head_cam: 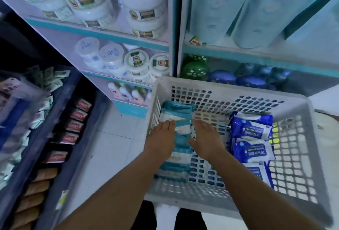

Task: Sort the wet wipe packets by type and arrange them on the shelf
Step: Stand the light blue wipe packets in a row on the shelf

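Basket (229,90) of white perforated plastic, seen from above, held before the shelf (256,55). Teal packets (178,109) are stacked at its 9 o'clock side; blue packets (251,131) lie in a row toward 3 o'clock, well apart. The left hand (161,139) and right hand (205,138) are laid flat, fingers extended, flanking the teal stack. The gathering step is judged in hand; next, a firm two-sided grip is called for before lifting shelfward.
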The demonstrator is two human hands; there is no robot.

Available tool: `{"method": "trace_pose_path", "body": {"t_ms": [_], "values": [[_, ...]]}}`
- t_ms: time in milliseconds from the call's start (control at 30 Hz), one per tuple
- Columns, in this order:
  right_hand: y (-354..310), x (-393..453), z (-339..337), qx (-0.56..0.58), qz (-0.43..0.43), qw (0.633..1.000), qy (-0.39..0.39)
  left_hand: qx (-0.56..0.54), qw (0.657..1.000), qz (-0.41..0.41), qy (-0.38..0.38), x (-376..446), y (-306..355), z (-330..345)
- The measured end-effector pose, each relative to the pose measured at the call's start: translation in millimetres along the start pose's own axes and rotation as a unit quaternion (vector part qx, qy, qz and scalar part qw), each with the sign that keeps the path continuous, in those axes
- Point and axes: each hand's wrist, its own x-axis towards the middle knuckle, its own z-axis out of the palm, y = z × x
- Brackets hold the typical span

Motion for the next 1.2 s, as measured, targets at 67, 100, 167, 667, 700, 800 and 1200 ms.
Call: {"method": "trace_pose_path", "body": {"t_ms": [67,100,167,667,700,800,1200], "values": [[17,12,12,0.0,-0.011,1.0,-0.028,-0.003,0.999,-0.024,-0.024,8,7,18],[25,18,19,0.0,-0.016,0.999,-0.039,-0.002,0.999,-0.037,-0.034,12,10,28],[38,30,30,0.002,-0.03,0.998,-0.055,0.0,0.997,-0.056,-0.047,19,14,46],[51,117,79,0.004,-0.128,0.991,0.032,-0.001,0.995,-0.102,0.006,61,6,102],[51,121,81,0.005,-0.127,0.991,0.037,0.004,0.995,-0.102,0.024,62,6,103],[53,125,85,0.011,-0.129,0.99,0.059,0.021,0.988,-0.108,0.109,62,6,107],[59,139,84,-0.012,-0.15,0.981,0.125,0.029,0.99,-0.119,0.069,54,5,96]]}}
